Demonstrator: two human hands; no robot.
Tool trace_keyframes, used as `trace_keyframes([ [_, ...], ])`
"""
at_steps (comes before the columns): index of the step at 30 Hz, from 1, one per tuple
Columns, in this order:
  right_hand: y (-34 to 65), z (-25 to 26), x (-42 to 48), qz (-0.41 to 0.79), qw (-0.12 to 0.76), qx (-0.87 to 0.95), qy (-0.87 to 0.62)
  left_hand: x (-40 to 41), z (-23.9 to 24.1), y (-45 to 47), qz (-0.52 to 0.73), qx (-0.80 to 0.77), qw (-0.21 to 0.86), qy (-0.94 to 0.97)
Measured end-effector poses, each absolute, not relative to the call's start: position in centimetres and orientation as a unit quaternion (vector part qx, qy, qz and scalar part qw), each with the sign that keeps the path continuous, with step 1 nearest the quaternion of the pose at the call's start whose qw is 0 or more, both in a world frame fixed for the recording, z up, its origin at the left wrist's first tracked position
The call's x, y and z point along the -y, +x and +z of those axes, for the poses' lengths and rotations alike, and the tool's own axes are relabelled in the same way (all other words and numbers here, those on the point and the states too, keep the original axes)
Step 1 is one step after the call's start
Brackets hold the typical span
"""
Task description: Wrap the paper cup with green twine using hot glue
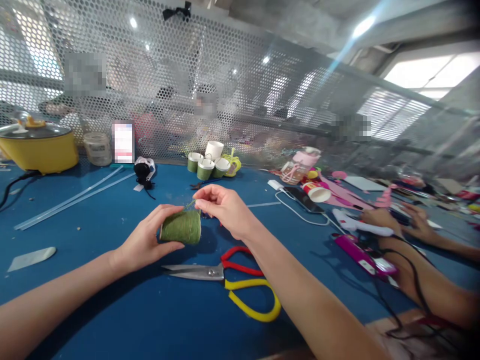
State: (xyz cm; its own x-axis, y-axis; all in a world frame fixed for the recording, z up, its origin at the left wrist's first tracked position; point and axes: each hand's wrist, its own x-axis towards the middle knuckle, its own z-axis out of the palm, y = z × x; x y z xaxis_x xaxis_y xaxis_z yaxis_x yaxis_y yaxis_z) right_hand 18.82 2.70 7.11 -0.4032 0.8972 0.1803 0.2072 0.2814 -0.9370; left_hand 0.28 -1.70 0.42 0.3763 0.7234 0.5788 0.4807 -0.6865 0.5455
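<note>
My left hand [146, 240] is wrapped round a slightly tapered cylinder wound with green twine [182, 228], which lies on its side just above the table. Pinched between the thumb and fingers of my right hand [221, 206] is a loose strand of green twine [190, 204], at the cylinder's upper right edge. Whether the core is a cup or a spool cannot be made out. Below both hands, a pair of scissors [215, 273] with one red and one yellow handle rests on the blue table [150, 320]. My right forearm passes over the handles' right side.
White cups with green wrapping [205, 169] stand at the back. A yellow electric pot [41, 147], a glass jar [98, 149] and a phone [123, 142] line the left rear. Rightward are a black phone [304, 199] and another person's hand with a white glue gun [362, 223].
</note>
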Motion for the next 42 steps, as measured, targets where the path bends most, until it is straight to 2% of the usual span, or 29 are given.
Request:
trace_keyframes([
  [6,19.0,6.6,-2.8,0.467,0.404,0.679,-0.397,1.9,0.7,0.3,0.419,-0.358,0.156,0.820],
  [34,19.0,5.7,-2.3,0.449,0.406,0.679,-0.415,2.5,0.5,0.4,0.432,-0.332,0.105,0.832],
  [42,19.0,5.4,-2.5,0.441,0.410,0.680,-0.418,2.6,0.5,0.5,0.450,-0.322,0.154,0.818],
])
